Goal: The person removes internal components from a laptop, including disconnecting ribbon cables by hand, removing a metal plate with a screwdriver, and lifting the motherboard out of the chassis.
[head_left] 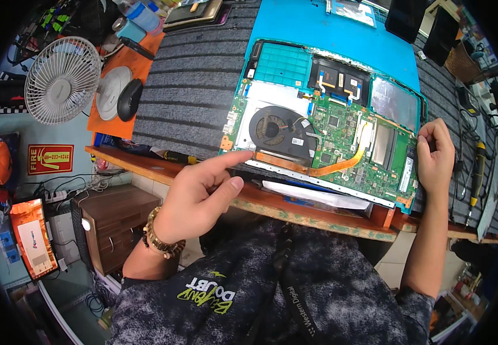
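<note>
An opened laptop base (280, 69) lies tilted over the bench's front edge, its insides facing up. On it are a green motherboard (346, 123), a round black cooling fan (272, 127) and a copper heat pipe (335, 168) bending up to the right. My left hand (203, 192) points its index finger at the heatsink end below the fan; the thumb stands apart and nothing is held. My right hand (436, 150) has its fingers curled at the laptop's right edge, closed on it. The fingertips there are partly hidden.
A blue mat (295, 23) lies under the laptop on a grey striped bench cover (185, 75). A white desk fan (62, 80) stands at the left. At the right lies a yellow-and-black screwdriver (477, 175). The wooden bench edge (139, 168) runs in front of me.
</note>
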### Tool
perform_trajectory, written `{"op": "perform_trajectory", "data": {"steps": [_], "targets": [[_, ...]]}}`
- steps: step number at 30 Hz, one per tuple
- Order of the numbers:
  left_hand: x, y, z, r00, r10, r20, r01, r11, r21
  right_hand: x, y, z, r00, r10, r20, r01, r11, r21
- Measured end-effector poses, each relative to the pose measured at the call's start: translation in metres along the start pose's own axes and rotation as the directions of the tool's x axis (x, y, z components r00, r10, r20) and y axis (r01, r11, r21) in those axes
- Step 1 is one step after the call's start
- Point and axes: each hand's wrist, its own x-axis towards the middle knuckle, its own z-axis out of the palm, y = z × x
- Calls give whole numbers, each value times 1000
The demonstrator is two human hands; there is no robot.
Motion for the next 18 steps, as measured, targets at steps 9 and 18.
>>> {"op": "perform_trajectory", "data": {"steps": [9,18], "targets": [[-8,2,-1,981,-91,174,154,908,-389,1,0,2,1000,-8,-15,7,1000,-2],[-8,-13,0,979,-22,204,139,801,-582,0,-2,3,1000,2,-20,-2,1000,-4]]}}
